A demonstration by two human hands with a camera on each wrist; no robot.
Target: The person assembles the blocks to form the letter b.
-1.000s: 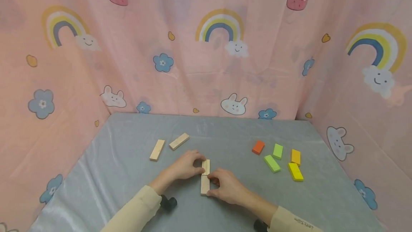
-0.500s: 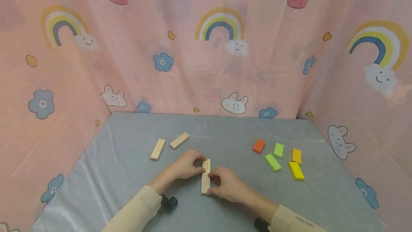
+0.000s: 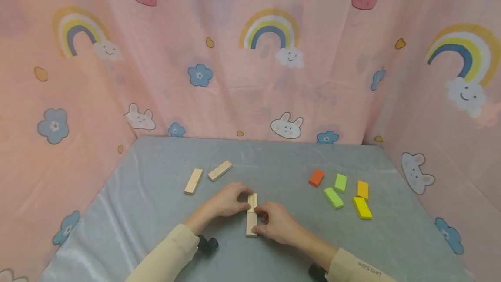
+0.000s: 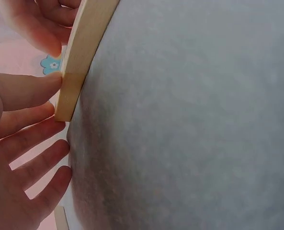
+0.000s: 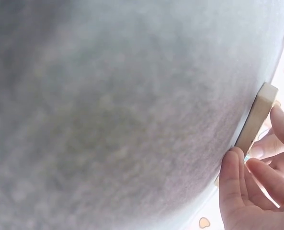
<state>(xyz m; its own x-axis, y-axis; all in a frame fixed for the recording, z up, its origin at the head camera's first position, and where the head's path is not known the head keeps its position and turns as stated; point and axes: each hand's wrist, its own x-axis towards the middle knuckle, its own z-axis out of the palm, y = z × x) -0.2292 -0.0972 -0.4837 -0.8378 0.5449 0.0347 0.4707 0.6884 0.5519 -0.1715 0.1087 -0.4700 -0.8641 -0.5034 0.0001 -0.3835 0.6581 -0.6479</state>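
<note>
Two plain wooden blocks lie end to end on the grey cloth in the head view, forming one line pointing away from me. My left hand pinches the far wooden block from its left side with thumb and index finger. On the right, my right hand holds the near wooden block, thumb close to its near end and index finger by the joint. From the left wrist, the pair's long side shows resting on the cloth. Fingers partly cover the block in the right wrist view.
Two more wooden blocks lie back left. At right are an orange-red block, two green blocks, an orange block and a yellow block. A pink patterned curtain surrounds the table.
</note>
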